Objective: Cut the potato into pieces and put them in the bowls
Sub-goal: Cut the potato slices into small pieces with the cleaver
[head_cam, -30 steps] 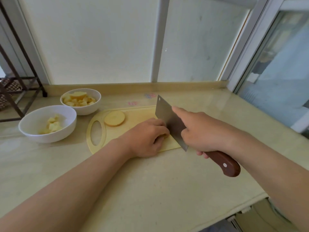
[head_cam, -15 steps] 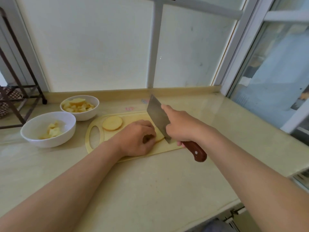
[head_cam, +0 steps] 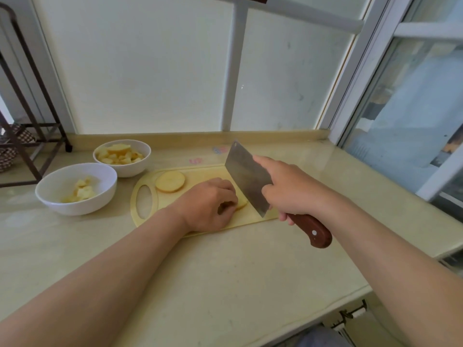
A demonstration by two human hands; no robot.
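Observation:
On the yellow cutting board (head_cam: 200, 174) my left hand (head_cam: 209, 205) holds down a potato slice (head_cam: 241, 204) with curled fingers; most of the slice is hidden under them. My right hand (head_cam: 292, 190) grips the cleaver (head_cam: 246, 177) by its brown handle, forefinger along the blade's spine, with the blade's heel on the board just right of that slice. A round potato slice (head_cam: 170, 181) lies at the board's far left. The near white bowl (head_cam: 62, 181) holds a few potato pieces; the far white bowl (head_cam: 140, 149) holds several.
A dark metal rack (head_cam: 27, 126) stands at the counter's far left. Frosted window panes back the counter, with a window frame (head_cam: 360, 76) at the right. The counter's front edge (head_cam: 325, 306) runs at the lower right.
The cleaver's blade has tilted up a little at its tip beside the held slice. My left hand stays on the slice. The view has shifted slightly.

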